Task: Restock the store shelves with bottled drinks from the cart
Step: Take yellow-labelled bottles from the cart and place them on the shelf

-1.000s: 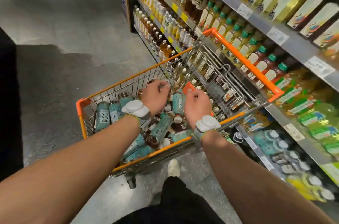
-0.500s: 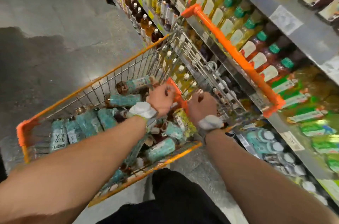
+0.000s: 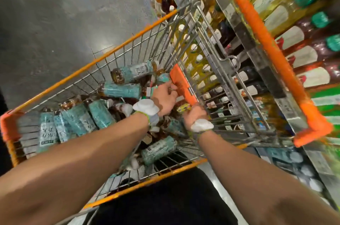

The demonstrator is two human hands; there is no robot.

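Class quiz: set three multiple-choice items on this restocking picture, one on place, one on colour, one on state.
1. The teal-labelled bottles lie: A on the floor; B in the cart; C on a counter.
2. The cart's handle is: A blue; B green; C orange.
3. The shelves beside the cart are: A stocked with bottles; B bare; C boarded up.
Answers: B, the cart's wire walls surround them; C, it shows bright orange; A, bottle rows fill them.

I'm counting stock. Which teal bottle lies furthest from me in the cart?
The bottle on its side against the cart's far wire wall, brown base showing; the other teal bottles all lie nearer you.
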